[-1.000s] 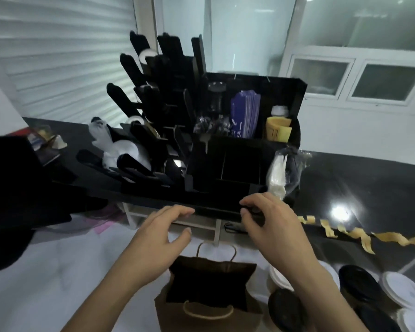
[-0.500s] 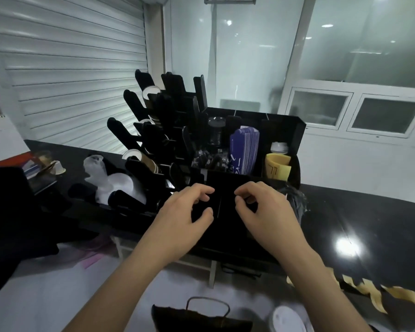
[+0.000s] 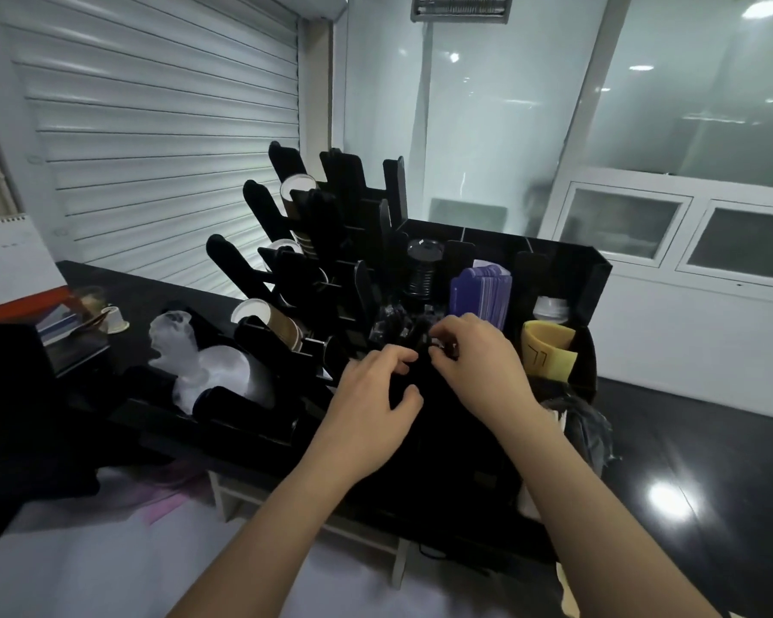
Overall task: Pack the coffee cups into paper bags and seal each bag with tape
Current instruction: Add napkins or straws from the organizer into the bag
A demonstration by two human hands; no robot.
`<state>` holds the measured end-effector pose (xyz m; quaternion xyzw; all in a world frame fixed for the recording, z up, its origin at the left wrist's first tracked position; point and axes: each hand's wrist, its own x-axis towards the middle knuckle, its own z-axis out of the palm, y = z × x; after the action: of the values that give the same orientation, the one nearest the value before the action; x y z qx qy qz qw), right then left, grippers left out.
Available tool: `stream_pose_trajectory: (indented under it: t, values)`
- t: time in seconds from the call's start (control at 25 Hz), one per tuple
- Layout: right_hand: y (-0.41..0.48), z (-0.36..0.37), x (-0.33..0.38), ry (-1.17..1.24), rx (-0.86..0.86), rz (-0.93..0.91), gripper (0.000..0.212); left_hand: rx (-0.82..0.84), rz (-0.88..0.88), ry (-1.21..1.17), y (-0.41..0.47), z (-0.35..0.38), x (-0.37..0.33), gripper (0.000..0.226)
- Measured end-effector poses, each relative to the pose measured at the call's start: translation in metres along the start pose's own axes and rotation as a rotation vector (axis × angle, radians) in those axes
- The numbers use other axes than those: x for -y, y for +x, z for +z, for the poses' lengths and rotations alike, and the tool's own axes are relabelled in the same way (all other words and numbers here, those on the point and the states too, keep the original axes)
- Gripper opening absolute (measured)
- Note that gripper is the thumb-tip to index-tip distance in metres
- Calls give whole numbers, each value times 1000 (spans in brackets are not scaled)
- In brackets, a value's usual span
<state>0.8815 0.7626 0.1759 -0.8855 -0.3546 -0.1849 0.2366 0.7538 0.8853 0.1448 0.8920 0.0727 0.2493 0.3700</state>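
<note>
Both hands reach into the middle front compartment of a black countertop organizer [image 3: 554,260]. My right hand [image 3: 483,368] pinches a small dark, shiny item [image 3: 438,346] at the compartment's rim; what the item is stays unclear. My left hand [image 3: 371,403] sits right beside it, fingers curled toward the same spot and thumb held apart; whether it holds anything is hidden. Brown paper cups [image 3: 282,332] lie in the slanted black rack on the left. No paper bag or tape shows in the head view.
The organizer holds a stack of black lids [image 3: 422,269], purple cards [image 3: 483,292] and yellow sleeves [image 3: 547,350]. A clear plastic bag of lids [image 3: 215,372] lies at the left, a crumpled bag [image 3: 585,430] at the right. The black counter [image 3: 710,461] runs right; a white surface [image 3: 86,564] lies below.
The view tilted up, so the paper bag and lidded cups dropped out of sight. Both hands rose from the organizer's base to its middle compartment and came together.
</note>
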Motion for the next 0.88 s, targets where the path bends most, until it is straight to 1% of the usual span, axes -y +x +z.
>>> stream_pose_trajectory:
  t: [0.12, 0.24, 0.32, 0.52, 0.72, 0.8, 0.88]
  values:
    - [18, 12, 0, -66, 10, -65, 38, 7, -30, -28, 4, 6, 12, 38]
    - [33, 22, 2, -150, 44, -120, 43, 11, -63, -75, 6, 11, 20, 35]
    - [42, 28, 3, -199, 71, -133, 40, 3, -79, -111, 7, 13, 22, 29]
    - [51, 31, 3, -243, 109, -146, 20, -58, -123, -148, 13, 14, 21, 19]
    - [51, 7, 2, -150, -15, -142, 16, -80, -124, -159, 20, 11, 18, 17]
    - [51, -7, 3, -39, -50, -119, 13, -91, -127, -182, 23, 8, 16, 17]
    - [51, -21, 6, 119, -122, -65, 9, -109, -116, -208, 24, 5, 11, 16]
